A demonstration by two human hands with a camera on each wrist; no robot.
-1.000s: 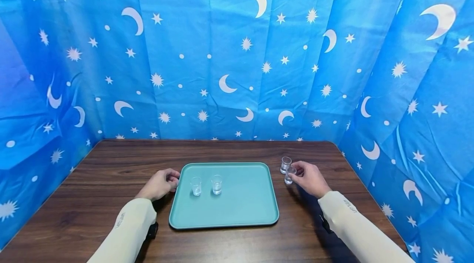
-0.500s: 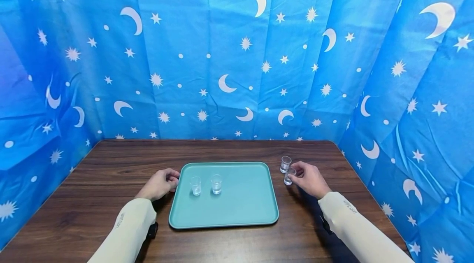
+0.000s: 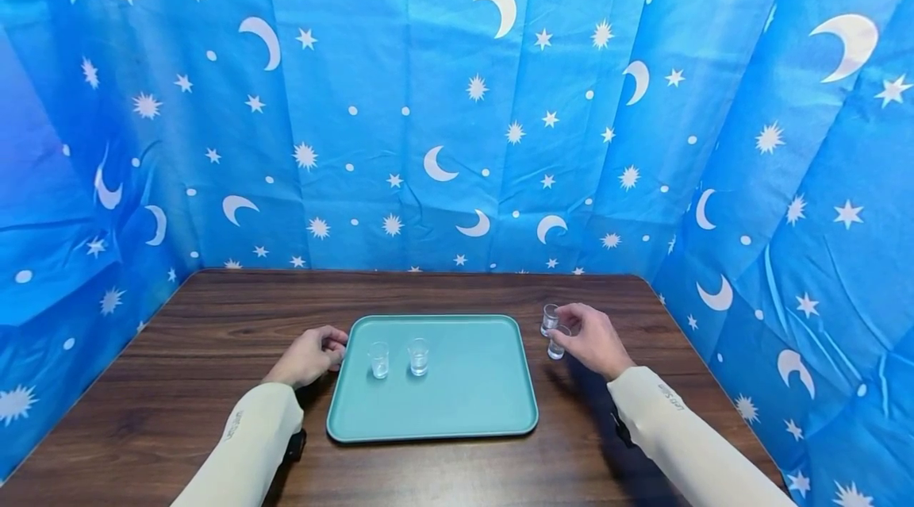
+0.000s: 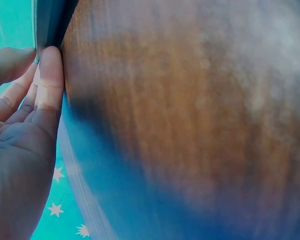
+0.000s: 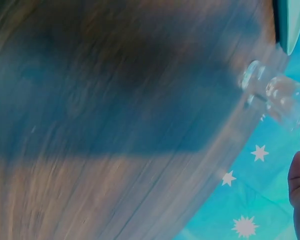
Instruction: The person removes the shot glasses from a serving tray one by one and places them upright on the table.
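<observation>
In the head view, two clear shot glasses stand on the teal tray (image 3: 464, 396): the left shot glass (image 3: 379, 364) and the right shot glass (image 3: 418, 360). My left hand (image 3: 309, 355) holds the tray's left edge. In the left wrist view, thumb and fingers (image 4: 51, 75) meet at the rim. Right of the tray, a far shot glass (image 3: 547, 321) and a near shot glass (image 3: 556, 350) stand close together on the table. My right hand (image 3: 593, 340) hovers over them, partly hiding both. In the right wrist view, its visible fingers are apart from the glasses (image 5: 285, 97).
The dark wooden table (image 3: 443, 475) runs back to a blue curtain (image 3: 443, 94) with moons and stars. Curtain also hangs at the left and right sides. The tray has a raised rim.
My right hand has lifted off the near shot glass and shifted slightly up and left, over both glasses. The left hand and the tray have stayed in place.
</observation>
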